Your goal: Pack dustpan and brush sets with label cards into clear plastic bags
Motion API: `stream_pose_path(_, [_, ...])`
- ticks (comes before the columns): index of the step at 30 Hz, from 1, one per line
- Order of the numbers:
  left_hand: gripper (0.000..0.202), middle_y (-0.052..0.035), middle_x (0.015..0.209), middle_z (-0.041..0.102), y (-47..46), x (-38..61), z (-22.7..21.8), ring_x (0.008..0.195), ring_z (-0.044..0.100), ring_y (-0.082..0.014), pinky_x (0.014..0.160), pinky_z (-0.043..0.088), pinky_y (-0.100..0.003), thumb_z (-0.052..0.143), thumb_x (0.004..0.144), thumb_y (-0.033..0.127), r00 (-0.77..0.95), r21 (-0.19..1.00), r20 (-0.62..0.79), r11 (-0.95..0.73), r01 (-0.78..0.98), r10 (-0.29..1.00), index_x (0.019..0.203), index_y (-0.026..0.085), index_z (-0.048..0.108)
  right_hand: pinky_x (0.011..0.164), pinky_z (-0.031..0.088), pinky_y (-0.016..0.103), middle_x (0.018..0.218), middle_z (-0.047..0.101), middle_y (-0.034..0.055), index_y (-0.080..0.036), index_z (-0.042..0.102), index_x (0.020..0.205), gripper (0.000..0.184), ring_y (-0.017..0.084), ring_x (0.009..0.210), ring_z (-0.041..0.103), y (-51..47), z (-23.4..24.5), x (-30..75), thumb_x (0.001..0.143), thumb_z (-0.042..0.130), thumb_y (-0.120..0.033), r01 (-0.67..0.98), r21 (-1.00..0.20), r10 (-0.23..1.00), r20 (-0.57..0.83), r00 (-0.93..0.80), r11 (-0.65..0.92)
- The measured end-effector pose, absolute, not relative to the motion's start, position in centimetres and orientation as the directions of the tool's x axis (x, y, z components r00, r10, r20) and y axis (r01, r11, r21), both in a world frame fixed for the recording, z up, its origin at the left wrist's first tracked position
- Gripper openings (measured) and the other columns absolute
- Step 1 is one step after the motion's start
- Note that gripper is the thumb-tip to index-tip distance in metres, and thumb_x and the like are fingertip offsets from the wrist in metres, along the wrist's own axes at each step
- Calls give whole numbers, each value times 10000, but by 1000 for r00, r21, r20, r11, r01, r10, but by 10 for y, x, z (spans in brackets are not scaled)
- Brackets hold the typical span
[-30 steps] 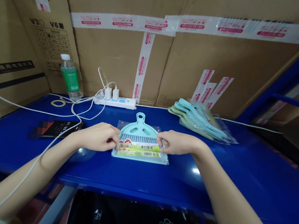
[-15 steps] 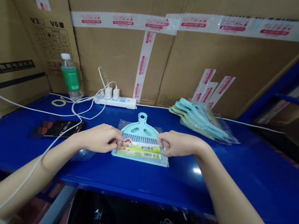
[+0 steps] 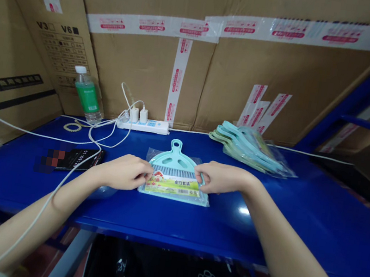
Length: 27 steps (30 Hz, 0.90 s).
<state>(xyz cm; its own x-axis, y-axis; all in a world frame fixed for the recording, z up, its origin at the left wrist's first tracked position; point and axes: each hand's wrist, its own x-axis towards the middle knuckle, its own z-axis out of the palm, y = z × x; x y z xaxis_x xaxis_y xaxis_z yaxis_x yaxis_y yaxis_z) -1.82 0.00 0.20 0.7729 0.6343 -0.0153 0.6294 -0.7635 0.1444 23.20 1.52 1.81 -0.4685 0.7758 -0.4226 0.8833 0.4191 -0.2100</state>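
A light-blue dustpan and brush set [image 3: 177, 186] lies flat on the blue table in a clear plastic bag, its looped handle pointing away from me. Grey bristles and a yellow-green printed label show through the film. My left hand [image 3: 127, 171] is closed at the set's left edge, fingers curled and pressed to the bag. On the opposite side, my right hand [image 3: 219, 178] pinches the right edge, with thumb and fingers together. Some of the fingertips are hidden.
More bagged dustpan sets [image 3: 250, 149], blue and green, are stacked at the back right. A power strip [image 3: 145, 125] with chargers, a water bottle [image 3: 88, 97] and a phone [image 3: 79, 159] stand or lie left. A white cable [image 3: 57, 188] crosses over my left forearm.
My left hand has shifted very slightly at the set's left edge. The right hand and the set look the same as before.
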Motion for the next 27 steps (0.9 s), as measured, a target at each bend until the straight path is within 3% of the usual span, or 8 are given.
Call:
stream_pose_path(16, [204,0,675,594,-1,-18,1,590,542,-125,566,345,-230,352,808,151,774,118,-11,-768,630,633,665,183,494,539,382,234,568,548,-48,-219,426,684,132,145,562,598,15,20,232,681,532,-140,877,-237,764,-430,-480,418])
stream_pose_path(27, [222,6,672,593,-1,-19,0,593,542,-121,571,368,-232,345,822,157,781,113,5,-776,620,624,664,185,498,530,374,234,568,531,-35,-211,427,668,143,139,535,589,15,21,232,757,532,-250,880,-248,769,-428,-476,406])
